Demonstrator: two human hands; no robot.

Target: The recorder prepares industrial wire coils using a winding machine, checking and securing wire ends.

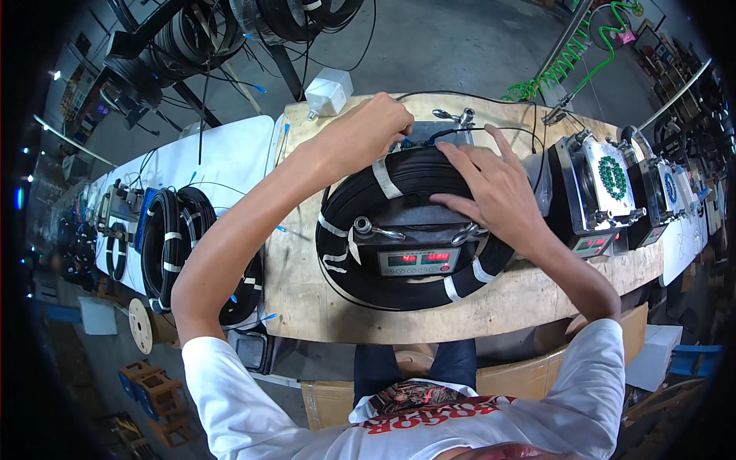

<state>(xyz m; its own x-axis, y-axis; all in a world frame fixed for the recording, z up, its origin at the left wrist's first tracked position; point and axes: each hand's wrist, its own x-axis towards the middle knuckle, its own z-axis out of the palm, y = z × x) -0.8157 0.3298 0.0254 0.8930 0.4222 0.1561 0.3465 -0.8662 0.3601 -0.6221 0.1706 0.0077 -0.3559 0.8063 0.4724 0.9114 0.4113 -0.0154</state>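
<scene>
A big coil of black cable (pixel 391 299), bound with white tape bands, lies around a box-shaped machine (pixel 418 262) with a lit red display and metal clamp levers. At the coil's far side, my left hand (pixel 379 126) is closed in a pinch beside small blue-tipped cable ends (pixel 407 142); its fingertips hide what it holds, if anything. My right hand (pixel 491 184) lies over the coil's right far part, fingers and thumb spread. Its fingertips are close to a dark cable end (pixel 442 136) at the machine's metal plate.
Two similar machines (pixel 590 244) with green and blue rings on top stand to the right. A white square bottle (pixel 328 92) is at the table's far edge. More black coils (pixel 165 249) lie on the white table to the left. A green spiral hose (pixel 548 77) hangs at the far right.
</scene>
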